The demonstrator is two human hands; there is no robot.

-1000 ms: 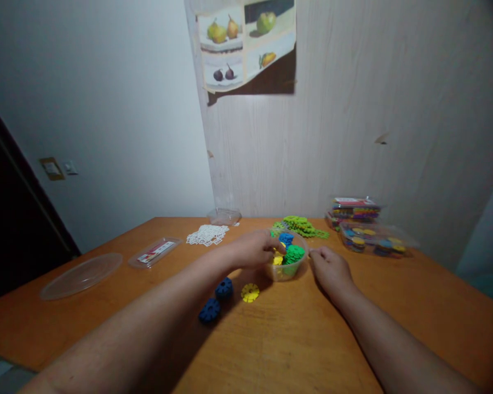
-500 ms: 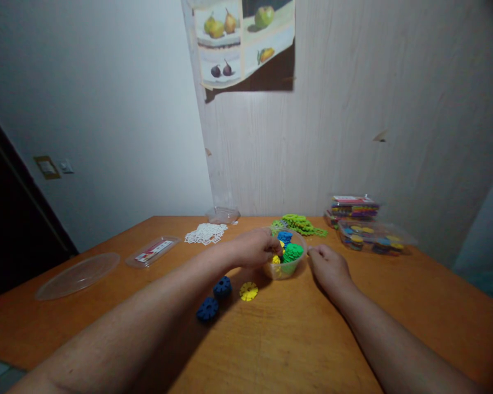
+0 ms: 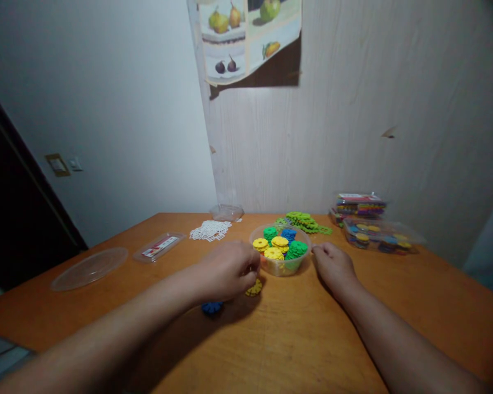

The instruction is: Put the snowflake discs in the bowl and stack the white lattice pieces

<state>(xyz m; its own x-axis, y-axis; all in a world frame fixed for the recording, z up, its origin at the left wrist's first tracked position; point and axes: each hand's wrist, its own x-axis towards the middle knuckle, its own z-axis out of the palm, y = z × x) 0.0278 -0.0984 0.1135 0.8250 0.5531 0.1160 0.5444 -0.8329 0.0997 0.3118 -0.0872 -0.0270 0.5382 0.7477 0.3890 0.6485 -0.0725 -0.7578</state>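
A clear round plastic bowl (image 3: 280, 268) holds stacks of notched plastic discs: yellow discs (image 3: 273, 254), green discs (image 3: 297, 249) and blue discs (image 3: 288, 235). My right hand (image 3: 334, 268) is closed at the bowl's right rim, thumb and finger on its edge. Left of the bowl, my left hand (image 3: 232, 270) hangs over the table with its fingers curled down and pressed together; whatever they hold is hidden. Just below those fingers lies a yellow disc (image 3: 253, 288) on the table. A dark blue disc stack (image 3: 212, 308) is partly covered by my left wrist.
Behind are white plastic pieces (image 3: 211, 230), a clear tray (image 3: 227, 212) and a heap of green pieces (image 3: 304, 221). A round lid (image 3: 89, 269) and a labelled lid (image 3: 159, 247) lie left. Filled clear boxes (image 3: 382, 236) stand at the back right.
My left hand has come out of the bowl, moving left and toward me over the loose discs. My right hand stays at the rim. The view has shifted slightly.
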